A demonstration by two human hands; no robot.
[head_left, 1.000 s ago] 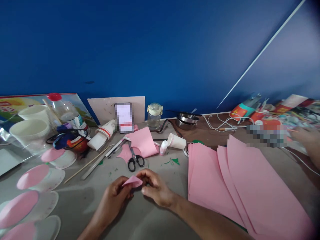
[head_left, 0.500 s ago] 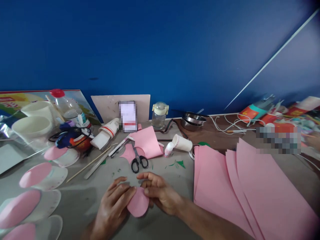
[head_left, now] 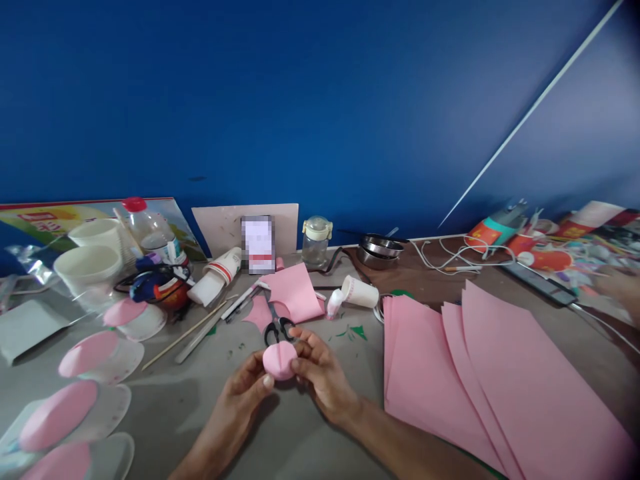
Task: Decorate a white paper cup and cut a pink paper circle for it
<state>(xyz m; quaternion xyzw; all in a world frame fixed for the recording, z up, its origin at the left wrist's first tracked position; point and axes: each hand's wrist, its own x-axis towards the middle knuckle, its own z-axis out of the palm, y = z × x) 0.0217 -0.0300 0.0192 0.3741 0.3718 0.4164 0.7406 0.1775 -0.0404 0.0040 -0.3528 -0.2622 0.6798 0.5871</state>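
Observation:
Between my hands is a round piece of pink paper [head_left: 280, 361] with a crease line down its middle. My left hand [head_left: 246, 387] pinches its left edge, thumb in front. On the opposite edge, my right hand [head_left: 323, 377] grips it with thumb and fingers. Just beyond the paper lie black-handled scissors [head_left: 271, 333], their blades over pink paper scraps [head_left: 295, 293]. A small white glue bottle [head_left: 335, 303] and a paper cup on its side [head_left: 361, 292] are behind my right hand.
At left stand several cut cups with pink paper ovals [head_left: 60, 415]. Pink sheets [head_left: 430, 367] cover the right side. Behind are a glass jar [head_left: 317, 243], metal bowls [head_left: 381, 251], a propped phone [head_left: 259, 244] and stacked cups [head_left: 87, 267]. A blurred hand [head_left: 623, 293] shows at the right edge.
Both hands have lifted the pink paper circle away from me, up to the scissors handles. It is tilted, and its crease now shows. My left thumb has come to the front edge.

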